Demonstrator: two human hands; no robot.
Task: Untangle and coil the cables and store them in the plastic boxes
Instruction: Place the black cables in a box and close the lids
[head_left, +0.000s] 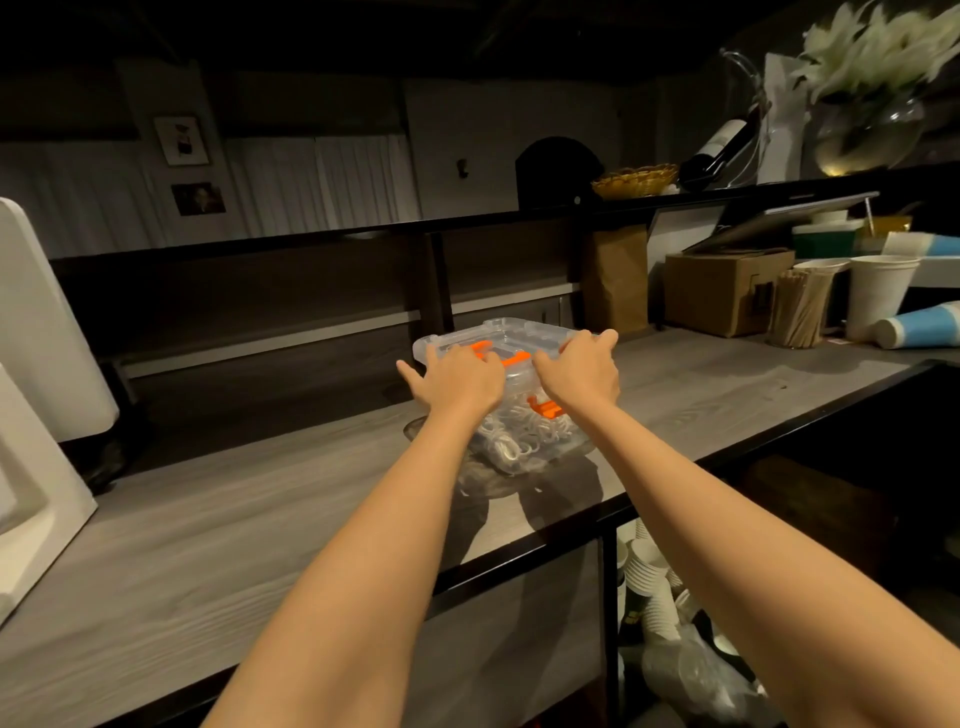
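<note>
A clear plastic box (511, 332) with orange latches (546, 407) stands on the grey wooden counter (234, 519), a little past the middle. White coiled cables (519, 436) show through its near wall. My left hand (460, 376) lies flat on the left side of the lid, thumb spread out to the left. My right hand (581, 366) presses on the lid's right side with its fingers stretched toward the far right corner. The hands hide most of the lid's near edge. Something clear and flat lies under the box; I cannot tell what it is.
White panels (41, 415) lean at the counter's left end. At the right stand a cardboard box (722, 291), a jar of wooden sticks (797, 312), paper cups (878, 296) and a brown bag (615, 280). A shelf above carries a basket, a bottle and a vase. Stacked cups sit below the counter.
</note>
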